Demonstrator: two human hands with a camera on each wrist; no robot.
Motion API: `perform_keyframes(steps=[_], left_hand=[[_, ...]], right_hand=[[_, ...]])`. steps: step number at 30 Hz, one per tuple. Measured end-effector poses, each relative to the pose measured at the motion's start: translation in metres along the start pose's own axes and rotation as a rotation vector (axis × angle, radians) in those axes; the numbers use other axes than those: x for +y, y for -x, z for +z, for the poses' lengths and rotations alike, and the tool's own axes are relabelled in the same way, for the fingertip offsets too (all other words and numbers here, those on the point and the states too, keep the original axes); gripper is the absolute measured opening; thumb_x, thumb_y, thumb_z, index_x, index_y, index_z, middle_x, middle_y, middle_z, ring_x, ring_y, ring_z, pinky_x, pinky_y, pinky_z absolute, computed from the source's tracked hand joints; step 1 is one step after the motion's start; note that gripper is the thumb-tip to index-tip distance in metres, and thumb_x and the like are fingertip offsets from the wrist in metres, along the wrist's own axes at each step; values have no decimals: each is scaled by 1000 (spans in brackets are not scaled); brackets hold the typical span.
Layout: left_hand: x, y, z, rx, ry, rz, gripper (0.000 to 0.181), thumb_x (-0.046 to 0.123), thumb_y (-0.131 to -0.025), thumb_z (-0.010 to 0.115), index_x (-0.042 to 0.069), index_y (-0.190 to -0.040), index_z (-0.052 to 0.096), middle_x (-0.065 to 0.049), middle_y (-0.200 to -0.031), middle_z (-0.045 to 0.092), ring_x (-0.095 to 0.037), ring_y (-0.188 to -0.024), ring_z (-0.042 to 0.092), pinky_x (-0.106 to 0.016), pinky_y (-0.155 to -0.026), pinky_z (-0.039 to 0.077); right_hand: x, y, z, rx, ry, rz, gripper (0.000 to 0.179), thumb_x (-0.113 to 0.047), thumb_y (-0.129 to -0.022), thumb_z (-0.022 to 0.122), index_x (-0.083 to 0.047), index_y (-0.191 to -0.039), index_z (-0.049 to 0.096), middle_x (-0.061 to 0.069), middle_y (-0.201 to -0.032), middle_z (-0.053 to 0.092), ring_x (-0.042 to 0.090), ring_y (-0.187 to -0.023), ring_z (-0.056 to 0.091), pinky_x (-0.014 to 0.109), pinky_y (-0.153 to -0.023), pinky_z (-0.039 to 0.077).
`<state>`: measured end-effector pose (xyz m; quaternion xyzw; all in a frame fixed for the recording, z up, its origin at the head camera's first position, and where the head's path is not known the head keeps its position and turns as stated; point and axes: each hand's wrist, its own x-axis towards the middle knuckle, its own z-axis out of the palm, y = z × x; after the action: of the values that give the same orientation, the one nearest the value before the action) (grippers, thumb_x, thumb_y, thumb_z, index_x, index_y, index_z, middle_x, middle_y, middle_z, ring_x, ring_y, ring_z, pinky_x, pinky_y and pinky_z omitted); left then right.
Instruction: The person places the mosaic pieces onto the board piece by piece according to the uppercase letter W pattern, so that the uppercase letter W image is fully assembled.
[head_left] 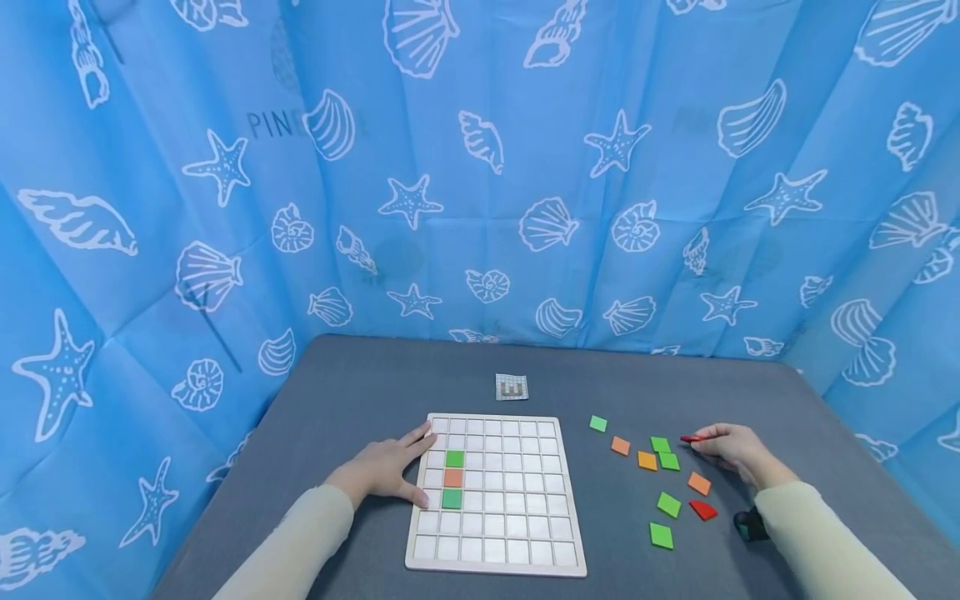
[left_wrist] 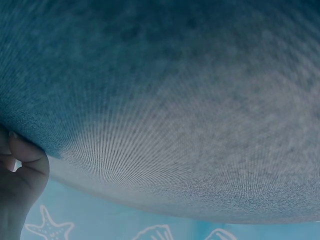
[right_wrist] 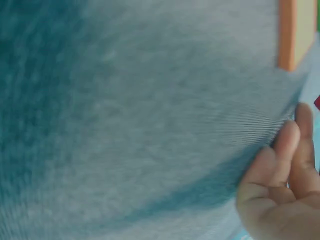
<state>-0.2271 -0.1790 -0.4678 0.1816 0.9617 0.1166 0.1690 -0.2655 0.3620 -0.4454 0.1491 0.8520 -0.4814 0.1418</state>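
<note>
A white grid board (head_left: 572, 533) lies flat on the table. My left hand (head_left: 384, 467) rests at its left edge, fingers spread and touching the rim. In the board's cells sit a green tile (head_left: 454, 459), an orange tile (head_left: 453, 477) and a darker green tile (head_left: 452, 498), one below another. To the right of the board, my right hand (head_left: 735, 450) pinches a thin red piece (head_left: 691, 438) between thumb and fingers, above loose tiles. Only a sliver of that red piece (right_wrist: 317, 102) shows in the right wrist view, where the right hand (right_wrist: 280, 185) partly enters.
Several loose green and orange tiles, among them a green tile (head_left: 662, 535) and an orange tile (head_left: 699, 482), lie right of the board. A red rounded piece (head_left: 703, 510) is near them. Behind the board lies a small patterned card (head_left: 512, 387). A blue shell-print curtain (head_left: 480, 208) surrounds the table.
</note>
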Motion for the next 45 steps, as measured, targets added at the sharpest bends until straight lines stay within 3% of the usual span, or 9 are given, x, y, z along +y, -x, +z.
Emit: perform_keyframes(steps=[5, 11, 17, 29, 38, 45], left_hand=[[0, 0, 0, 1, -1, -3, 106, 65, -69, 76, 24, -155, 30, 6, -162, 16, -35, -134, 41, -53, -101, 37], [-2, -1, 0, -7, 2, -1, 107, 67, -69, 74, 24, -155, 28, 6, -162, 14, -34, -134, 41, -53, -101, 37], [-3, -1, -1, -16, 13, -2, 107, 67, -69, 74, 24, -155, 28, 6, -162, 14, -35, -134, 40, -54, -101, 37], [1, 3, -2, 5, 0, 1, 105, 65, -69, 75, 24, -155, 29, 7, -162, 16, -35, -134, 40, -53, -101, 37], [2, 3, -3, 12, -5, 8, 105, 65, -70, 75, 24, -155, 30, 6, -162, 16, -34, -134, 40, -53, -101, 37], [3, 4, -1, 17, -16, 8, 104, 65, -70, 75, 24, -155, 30, 6, -162, 16, -34, -134, 41, -52, -101, 38]], right_hand=[[-13, 13, 0, -57, -47, -11, 11, -11, -94, 64, -1, -96, 67, 0, -86, 69, 13, -79, 64, 42, -77, 50], [-24, 26, 2, -47, -88, -48, 26, -17, -95, 65, 5, -107, 63, 0, -87, 69, 14, -78, 64, 34, -71, 51], [-31, 36, 13, -55, -135, -70, 52, -17, -99, 56, 16, -135, 38, -2, -90, 66, 11, -80, 63, 31, -74, 53], [-58, 61, 44, -81, -148, -202, 48, -12, -102, 52, 16, -137, 39, 4, -90, 67, 16, -80, 66, 34, -77, 55], [-78, 72, 70, -144, -37, -236, 37, -7, -100, 51, 14, -131, 52, 13, -108, 65, 25, -91, 61, 41, -80, 53], [-89, 81, 92, -168, -49, -255, 30, -7, -97, 59, 12, -120, 60, 6, -90, 66, 23, -75, 58, 37, -71, 53]])
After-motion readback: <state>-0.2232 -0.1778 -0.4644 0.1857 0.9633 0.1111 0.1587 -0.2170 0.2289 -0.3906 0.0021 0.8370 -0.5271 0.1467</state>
